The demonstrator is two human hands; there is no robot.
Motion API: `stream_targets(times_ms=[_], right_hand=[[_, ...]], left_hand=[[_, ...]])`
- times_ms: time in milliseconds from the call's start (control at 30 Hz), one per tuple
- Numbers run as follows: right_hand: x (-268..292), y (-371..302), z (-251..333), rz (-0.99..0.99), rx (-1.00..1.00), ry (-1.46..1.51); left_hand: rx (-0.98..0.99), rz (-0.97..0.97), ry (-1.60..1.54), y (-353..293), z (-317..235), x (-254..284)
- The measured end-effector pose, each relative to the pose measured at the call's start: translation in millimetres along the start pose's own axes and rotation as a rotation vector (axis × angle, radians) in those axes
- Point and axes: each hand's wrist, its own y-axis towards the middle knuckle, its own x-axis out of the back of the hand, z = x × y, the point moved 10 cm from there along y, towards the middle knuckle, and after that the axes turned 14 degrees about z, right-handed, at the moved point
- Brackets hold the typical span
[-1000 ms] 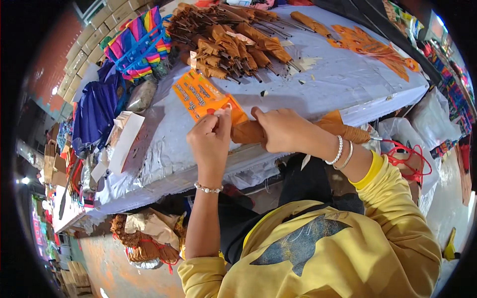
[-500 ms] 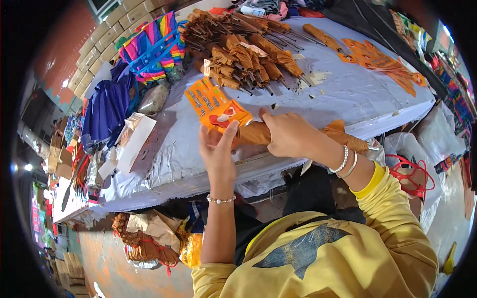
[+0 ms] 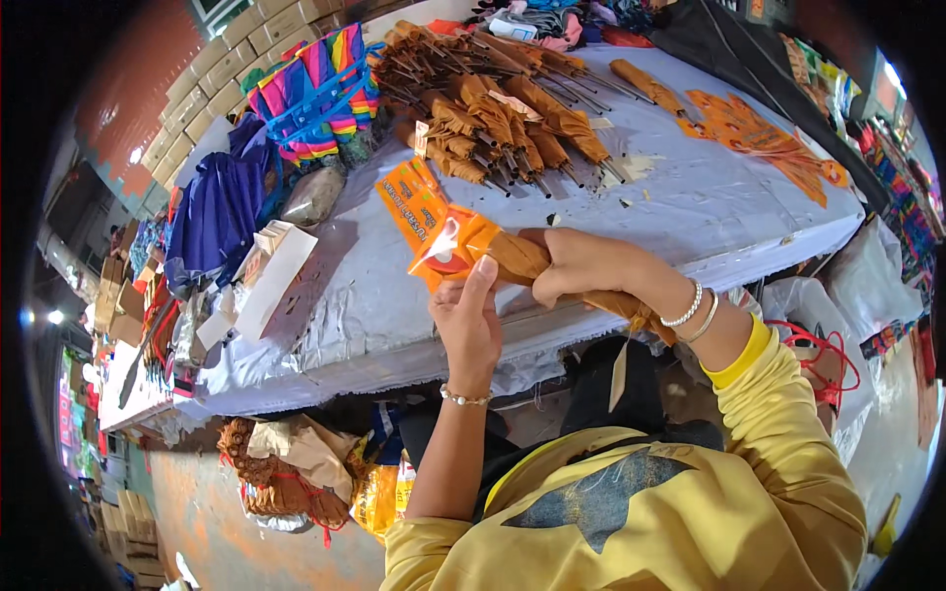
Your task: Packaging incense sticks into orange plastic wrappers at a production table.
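Observation:
My right hand (image 3: 581, 264) grips a folded brown umbrella (image 3: 519, 258) by its rolled cloth, with the rest running under my forearm. My left hand (image 3: 467, 317) pinches the open end of an orange plastic sleeve (image 3: 426, 214) that covers the umbrella's tip. Both hands are held above the near edge of a table covered with pale plastic sheeting (image 3: 680, 207). A heap of several more folded brown umbrellas (image 3: 493, 108) lies at the table's far side.
Flat orange sleeves (image 3: 769, 138) lie at the table's far right. A rainbow-striped bundle (image 3: 315, 89) and dark blue cloth (image 3: 212, 212) sit at the left, with white cards (image 3: 271, 281) beside them. Bags (image 3: 296, 463) lie on the floor below; cardboard boxes (image 3: 227, 59) stack behind.
The orange sleeve has been lifted off the table and drawn onto the umbrella's tip. My left hand shifted from the sleeve's middle to its open end. The view tilted slightly.

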Motion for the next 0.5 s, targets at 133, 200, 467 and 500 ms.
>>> stream_targets(times_ms=[133,200,467,500], right_hand=[[13.3,-15.3,14.0,-0.346,0.083,-0.313],[21.6,-26.5,23.1,-0.489,0.095,-0.445],[-21.5,-19.3,1.0,0.169,-0.07,0.537],[-21.2,-15.9,-2.3,0.182,-0.092,0.507]], left_hand=[[0.067,0.046,0.145,3.3,-1.2,2.3],[0.026,0.166,0.272,4.5,-8.7,-1.0],[0.025,0.393,0.046,12.1,-15.4,-41.3],[0.026,0.384,0.039,13.1,-16.2,-46.7]])
